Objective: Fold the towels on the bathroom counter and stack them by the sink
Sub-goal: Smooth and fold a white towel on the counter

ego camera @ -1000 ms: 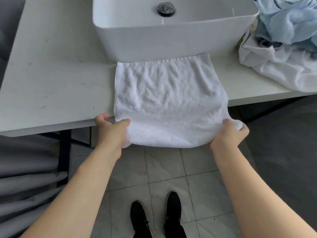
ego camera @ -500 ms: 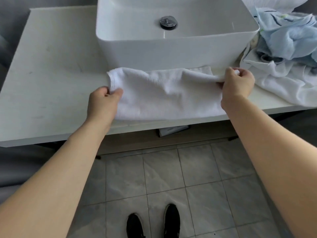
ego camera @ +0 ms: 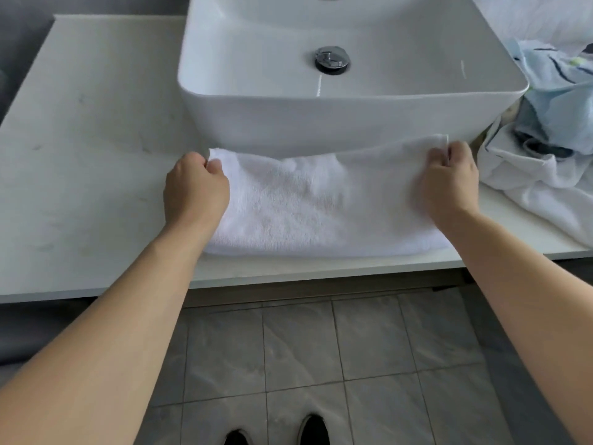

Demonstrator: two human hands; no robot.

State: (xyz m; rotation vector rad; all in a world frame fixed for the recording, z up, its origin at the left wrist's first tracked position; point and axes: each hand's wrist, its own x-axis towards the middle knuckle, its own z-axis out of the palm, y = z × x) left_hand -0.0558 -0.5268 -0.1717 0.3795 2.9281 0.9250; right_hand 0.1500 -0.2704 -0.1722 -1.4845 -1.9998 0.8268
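Terrycloth like this white towel should handle as light, limp and a little grippy: it will not hold an edge by itself, it sags wherever nothing carries it, and the dip in its far edge at the centre of the frame shows just that. It lies doubled over on the counter, across the middle of the picture, its far edge against the front wall of the sink and its rounded fold line toward the counter's near edge. The left hand pinches the far left corner between thumb and curled fingers; the right hand pinches the far right corner the same way, lifted slightly off the surface. Corners look like the right place to take hold, since a grip anywhere in the middle would bunch the pile and spoil the alignment, and pulling both corners gently apart should flatten the sag. Whether the upper layer's corners sit squarely on the lower layer's cannot be made out, because both hands cover them. At the right edge of the frame a heap of unfolded towels, white below and pale blue above, is cut off by the border, so its number cannot be counted. No finished stack shows anywhere in view, and the sink's tap is cropped away at the top.
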